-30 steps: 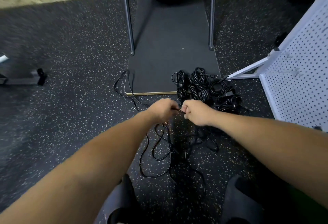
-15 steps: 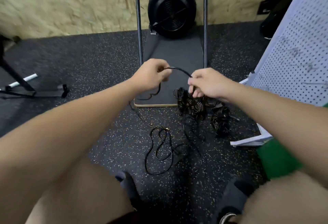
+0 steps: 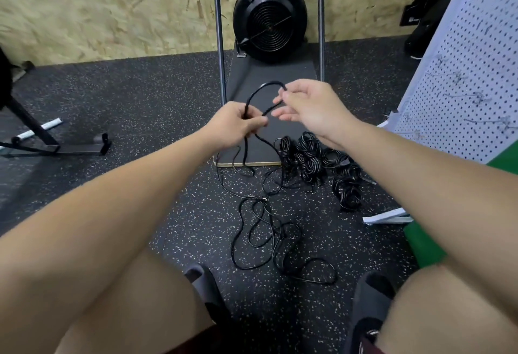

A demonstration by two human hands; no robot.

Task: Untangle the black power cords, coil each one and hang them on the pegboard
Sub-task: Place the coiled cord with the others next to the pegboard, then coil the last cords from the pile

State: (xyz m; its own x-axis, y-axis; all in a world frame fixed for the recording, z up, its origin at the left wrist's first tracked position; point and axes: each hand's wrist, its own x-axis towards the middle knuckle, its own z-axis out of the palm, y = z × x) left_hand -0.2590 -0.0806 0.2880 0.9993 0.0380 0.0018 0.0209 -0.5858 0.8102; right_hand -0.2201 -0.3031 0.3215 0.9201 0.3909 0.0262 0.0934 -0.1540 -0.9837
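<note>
Overhead, thin glossy black cord (image 3: 253,95) looped between hands, perhaps kinked.

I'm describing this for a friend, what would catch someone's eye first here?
Two hands at centre: the left hand grips a black cord looped up to the right hand, which pinches it. Below lie loose cord and bundled cords on the floor; a pegboard leans at right.

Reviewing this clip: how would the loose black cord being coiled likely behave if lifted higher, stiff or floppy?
Probably floppy: the cord sprawls in loose curves on the floor. It likely has some spring, since the loop between the left hand and right hand holds an arch. It would probably trail and snag.
</note>
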